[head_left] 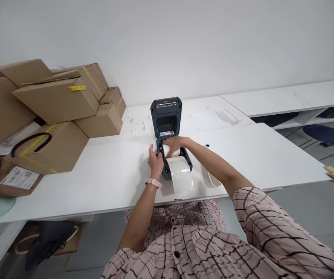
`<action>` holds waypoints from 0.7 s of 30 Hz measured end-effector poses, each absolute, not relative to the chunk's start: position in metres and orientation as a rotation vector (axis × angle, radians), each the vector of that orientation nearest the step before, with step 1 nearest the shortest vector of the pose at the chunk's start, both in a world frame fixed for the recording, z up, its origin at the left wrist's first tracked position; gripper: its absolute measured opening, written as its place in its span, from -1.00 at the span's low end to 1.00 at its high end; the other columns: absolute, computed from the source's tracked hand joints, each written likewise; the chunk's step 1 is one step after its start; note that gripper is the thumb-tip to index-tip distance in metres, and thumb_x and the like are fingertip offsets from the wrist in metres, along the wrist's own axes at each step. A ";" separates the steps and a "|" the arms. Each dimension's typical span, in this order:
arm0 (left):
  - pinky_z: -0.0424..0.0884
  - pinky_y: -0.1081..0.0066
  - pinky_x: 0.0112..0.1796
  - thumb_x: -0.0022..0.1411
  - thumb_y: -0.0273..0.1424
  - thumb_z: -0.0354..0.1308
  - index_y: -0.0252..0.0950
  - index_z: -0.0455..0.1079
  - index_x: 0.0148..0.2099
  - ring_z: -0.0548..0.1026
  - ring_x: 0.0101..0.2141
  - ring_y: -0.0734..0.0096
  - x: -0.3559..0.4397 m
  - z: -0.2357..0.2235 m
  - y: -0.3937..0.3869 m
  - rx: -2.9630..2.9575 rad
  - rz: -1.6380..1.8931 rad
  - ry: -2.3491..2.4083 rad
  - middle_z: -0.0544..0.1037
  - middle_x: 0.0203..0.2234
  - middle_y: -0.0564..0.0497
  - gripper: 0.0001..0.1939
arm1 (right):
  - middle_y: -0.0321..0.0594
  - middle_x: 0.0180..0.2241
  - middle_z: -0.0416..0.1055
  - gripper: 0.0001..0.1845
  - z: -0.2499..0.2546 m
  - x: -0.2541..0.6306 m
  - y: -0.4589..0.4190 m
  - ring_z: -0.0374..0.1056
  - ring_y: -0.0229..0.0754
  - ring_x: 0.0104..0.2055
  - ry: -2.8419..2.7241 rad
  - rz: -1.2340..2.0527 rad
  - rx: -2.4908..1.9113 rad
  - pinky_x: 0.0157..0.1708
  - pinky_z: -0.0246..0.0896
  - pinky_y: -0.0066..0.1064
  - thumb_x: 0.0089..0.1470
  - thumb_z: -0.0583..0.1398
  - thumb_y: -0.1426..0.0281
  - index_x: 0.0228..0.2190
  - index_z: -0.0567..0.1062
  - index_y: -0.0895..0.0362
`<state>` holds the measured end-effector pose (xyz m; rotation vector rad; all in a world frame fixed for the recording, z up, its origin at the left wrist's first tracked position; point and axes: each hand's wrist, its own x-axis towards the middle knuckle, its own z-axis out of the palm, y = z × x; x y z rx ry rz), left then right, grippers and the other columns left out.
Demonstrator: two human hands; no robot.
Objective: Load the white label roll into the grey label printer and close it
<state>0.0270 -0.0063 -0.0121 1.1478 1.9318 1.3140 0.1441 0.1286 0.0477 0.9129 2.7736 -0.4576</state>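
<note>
A dark label printer (167,116) stands on the white table with its lid swung up. Inside its body sits a white label roll (173,150), and a strip of glossy label paper (180,176) runs from it over the front onto the tabletop. My right hand (173,144) reaches in from the right, its fingers curled over the roll. At the printer's left side, my left hand (155,159) grips the edge of the body, its fingertips partly hidden. Just right of the printer, partly behind my right forearm, lies a loose curled length of label paper (212,179).
Cardboard boxes (59,100) are piled at the left of the table (105,190), with a black curved strip (31,141) on one. A small white roll (207,146) lies past my right forearm. A blue stool (328,135) stands at the far right; a wall closes the back.
</note>
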 end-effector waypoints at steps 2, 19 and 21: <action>0.23 0.10 0.22 0.27 -0.48 0.06 -0.20 0.09 0.38 0.46 0.17 0.16 0.027 -0.012 -0.006 1.141 1.309 1.923 0.56 0.10 -0.11 -0.35 | 0.01 0.03 0.50 -0.17 0.044 0.149 0.122 0.44 0.21 0.04 2.792 -0.477 0.932 -0.05 0.35 -0.15 -0.17 0.42 0.04 0.09 0.47 0.15; 0.27 0.17 0.22 0.28 -0.48 0.06 -0.23 0.17 0.35 0.46 0.17 0.21 0.025 -0.020 -0.005 1.139 1.374 1.878 0.54 0.11 -0.14 -0.40 | -0.20 0.35 0.20 -0.47 -0.004 0.220 -0.027 0.07 0.06 0.41 3.333 -0.404 1.021 0.35 0.04 0.07 0.36 0.05 0.08 0.26 0.33 -0.04; 0.29 0.18 0.21 0.27 -0.48 0.06 -0.24 0.19 0.34 0.47 0.15 0.22 0.025 -0.022 -0.004 1.134 1.385 1.866 0.54 0.11 -0.14 -0.41 | -0.19 0.36 0.19 -0.46 -0.005 0.218 -0.028 0.05 0.08 0.42 3.325 -0.365 1.028 0.35 0.05 0.09 0.36 0.05 0.07 0.27 0.31 -0.03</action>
